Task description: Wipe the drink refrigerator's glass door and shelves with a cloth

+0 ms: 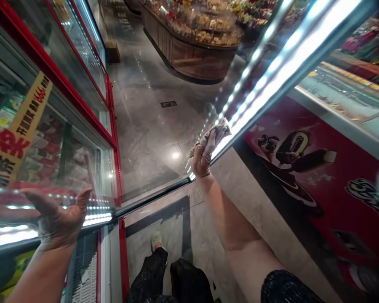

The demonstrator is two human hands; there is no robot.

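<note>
My right hand (pixel 204 153) is closed on a crumpled grey cloth (pixel 219 128) and presses it against the edge of an open glass freezer door (pixel 151 126), beside a bright LED strip (pixel 271 67). My left hand (pixel 58 216) rests on the lit front edge of the red-framed freezer (pixel 112 139), with thumb and fingers spread apart and nothing in them. Through the glass I see the shop floor and packaged goods inside the freezer.
A yellow label with red characters (pixel 17 130) is stuck on the freezer glass at left. A red chest freezer with ice-cream pictures (pixel 318 168) stands at right. A wooden display counter (pixel 196 54) lies far ahead. My legs and a shoe (pixel 157 240) are below.
</note>
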